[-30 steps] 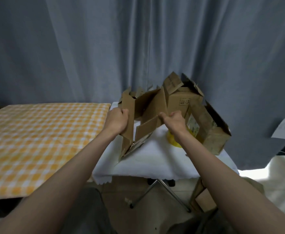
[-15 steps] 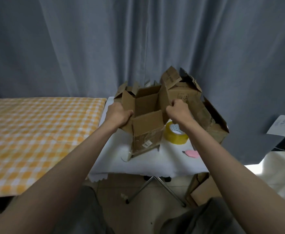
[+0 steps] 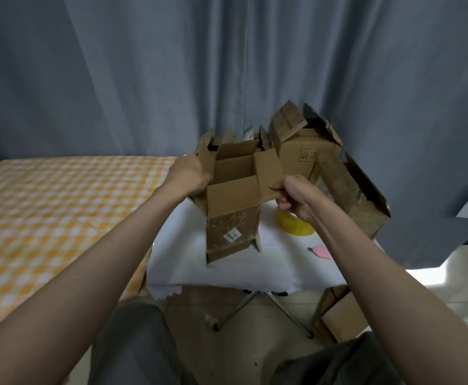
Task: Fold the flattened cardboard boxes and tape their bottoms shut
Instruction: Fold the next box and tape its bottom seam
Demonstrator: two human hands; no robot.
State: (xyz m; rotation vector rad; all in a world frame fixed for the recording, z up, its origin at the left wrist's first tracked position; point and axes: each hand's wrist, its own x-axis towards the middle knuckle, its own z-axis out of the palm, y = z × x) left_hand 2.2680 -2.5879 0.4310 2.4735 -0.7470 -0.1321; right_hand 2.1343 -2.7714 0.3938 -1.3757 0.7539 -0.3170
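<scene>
A small brown cardboard box (image 3: 233,218) stands squared up on the white-covered table (image 3: 227,270), its top flaps spread outward and a white label on its near face. My left hand (image 3: 188,173) grips the box's left flap. My right hand (image 3: 294,198) pinches the right flap between thumb and fingers. A yellow roll of tape (image 3: 294,223) lies on the cloth just right of the box, partly hidden behind my right wrist.
Several other opened boxes (image 3: 307,154) crowd the table's back and right side, one (image 3: 357,201) leaning over the edge. A pink cutter (image 3: 321,251) lies near the front right. An orange checked table (image 3: 60,207) adjoins on the left. More cardboard (image 3: 341,320) sits on the floor.
The flattened box has been opened from a skewed shape into an upright square tube. Both hands moved apart onto its side flaps, and the tape roll and cutter came into view.
</scene>
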